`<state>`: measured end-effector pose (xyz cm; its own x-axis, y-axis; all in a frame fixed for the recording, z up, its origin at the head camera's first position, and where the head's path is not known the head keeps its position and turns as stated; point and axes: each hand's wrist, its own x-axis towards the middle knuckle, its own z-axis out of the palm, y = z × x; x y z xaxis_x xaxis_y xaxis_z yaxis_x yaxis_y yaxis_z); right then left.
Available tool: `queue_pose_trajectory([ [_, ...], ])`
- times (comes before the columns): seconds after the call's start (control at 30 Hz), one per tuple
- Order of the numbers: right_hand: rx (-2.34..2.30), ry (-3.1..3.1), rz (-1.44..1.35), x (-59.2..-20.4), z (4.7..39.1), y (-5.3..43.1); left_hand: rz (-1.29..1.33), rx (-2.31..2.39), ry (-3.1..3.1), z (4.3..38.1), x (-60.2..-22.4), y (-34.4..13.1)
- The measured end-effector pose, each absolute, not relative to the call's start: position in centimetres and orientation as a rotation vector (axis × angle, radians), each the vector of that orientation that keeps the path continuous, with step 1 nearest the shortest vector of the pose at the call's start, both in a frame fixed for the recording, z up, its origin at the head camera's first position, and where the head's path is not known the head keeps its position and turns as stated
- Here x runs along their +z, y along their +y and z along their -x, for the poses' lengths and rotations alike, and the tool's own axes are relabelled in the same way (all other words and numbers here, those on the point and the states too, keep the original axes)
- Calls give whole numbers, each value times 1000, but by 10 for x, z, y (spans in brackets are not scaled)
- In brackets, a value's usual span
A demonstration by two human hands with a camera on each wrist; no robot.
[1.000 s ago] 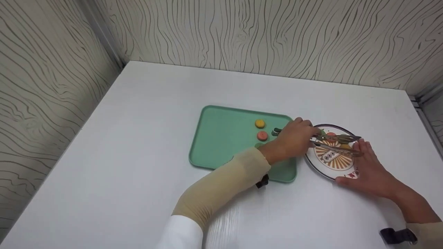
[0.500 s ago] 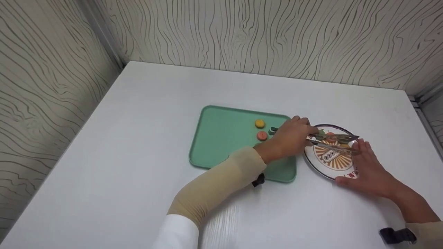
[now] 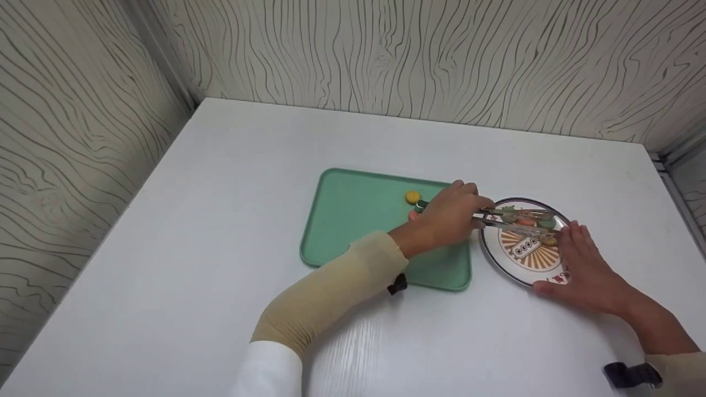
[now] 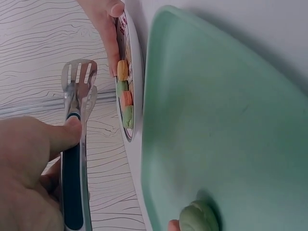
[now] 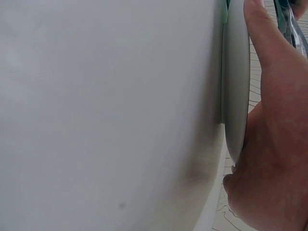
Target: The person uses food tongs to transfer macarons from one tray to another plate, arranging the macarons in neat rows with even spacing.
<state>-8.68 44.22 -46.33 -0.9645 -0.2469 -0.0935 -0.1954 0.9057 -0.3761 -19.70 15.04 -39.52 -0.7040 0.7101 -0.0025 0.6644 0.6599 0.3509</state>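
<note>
My left grip (image 3: 449, 215), centre-right of frame, clamped on tongs (image 4: 73, 180); my right grip (image 3: 591, 270), straight-fingered, touches plate (image 3: 496, 256) rim.

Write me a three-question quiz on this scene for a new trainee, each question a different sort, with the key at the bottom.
1. Multiple choice: what does the left hand hold? A, a spoon; B, tongs; C, a knife.
2. True or false: the right hand rests on the tray.
3. Count: how many macarons lie on the plate?

Key
1. B.
2. False; it touches the plate.
3. Four: one yellow, one orange and two green.
</note>
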Motion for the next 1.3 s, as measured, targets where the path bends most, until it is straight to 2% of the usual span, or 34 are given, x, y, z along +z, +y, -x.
queue_pose_trajectory([
  [0.43, -558, 2932, 332, -466, 86, 443, -1087, 648, 2741, 203, -389, 122],
  [1.3, -588, 2919, 324, -461, 86, 441, -1193, 762, 2752, 215, -380, 81],
])
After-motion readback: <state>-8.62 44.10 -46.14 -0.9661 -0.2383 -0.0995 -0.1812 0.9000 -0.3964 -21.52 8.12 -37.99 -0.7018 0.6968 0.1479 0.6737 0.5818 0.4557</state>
